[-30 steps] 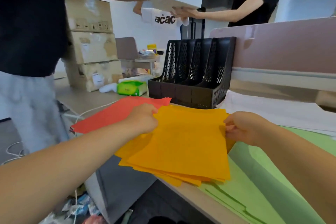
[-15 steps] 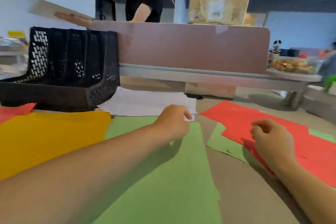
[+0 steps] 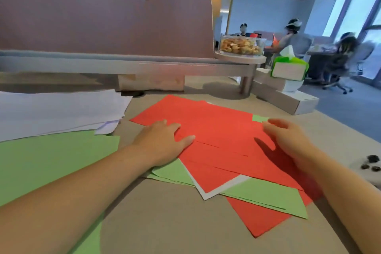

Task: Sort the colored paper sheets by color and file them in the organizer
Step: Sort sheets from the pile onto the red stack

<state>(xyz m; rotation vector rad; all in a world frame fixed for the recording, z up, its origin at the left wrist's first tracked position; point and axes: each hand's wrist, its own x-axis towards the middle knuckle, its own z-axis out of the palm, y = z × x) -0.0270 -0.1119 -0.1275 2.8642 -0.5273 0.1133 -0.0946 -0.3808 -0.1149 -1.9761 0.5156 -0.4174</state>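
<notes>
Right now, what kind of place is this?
Probably an open-plan office: a desk divider panel, people seated at other desks, and a wheeled office chair by big windows.

The right hand (image 3: 288, 140) is blurry, so I cannot tell if it touches the red sheets (image 3: 216, 130). The left hand (image 3: 162, 142) lies flat and covers a bit of them. The red sheets hide most of the green sheets (image 3: 263, 196) under them. Only a thin edge of one white sheet (image 3: 223, 187) peeks out. The big green sheet (image 3: 41, 161) and the white pile (image 3: 57, 111) are cut off at the left. Small dark things (image 3: 371, 164) far right are too blurry to name.
</notes>
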